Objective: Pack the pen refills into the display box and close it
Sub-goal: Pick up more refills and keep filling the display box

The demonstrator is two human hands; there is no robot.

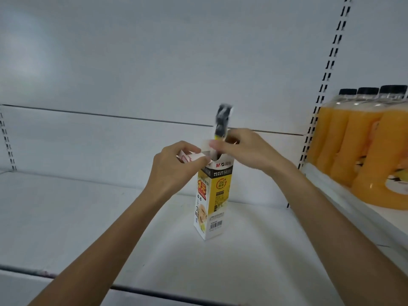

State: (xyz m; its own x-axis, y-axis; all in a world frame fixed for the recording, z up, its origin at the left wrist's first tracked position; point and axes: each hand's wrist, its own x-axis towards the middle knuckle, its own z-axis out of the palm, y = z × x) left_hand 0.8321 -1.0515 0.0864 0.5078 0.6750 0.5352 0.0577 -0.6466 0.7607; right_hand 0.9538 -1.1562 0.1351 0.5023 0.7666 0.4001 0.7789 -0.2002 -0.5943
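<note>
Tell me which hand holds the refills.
The right hand, pinching the blurred refill bundle over the display box; the left hand only holds the box's top flap.

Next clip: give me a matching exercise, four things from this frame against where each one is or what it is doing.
1 display box
2 pen refills
3 left hand
4 juice bottles

A sticking out above the box top
B lined up at the far right
C upright on the white shelf
D pinching the box's open flap

Pairs: 1-C, 2-A, 3-D, 4-B
</note>
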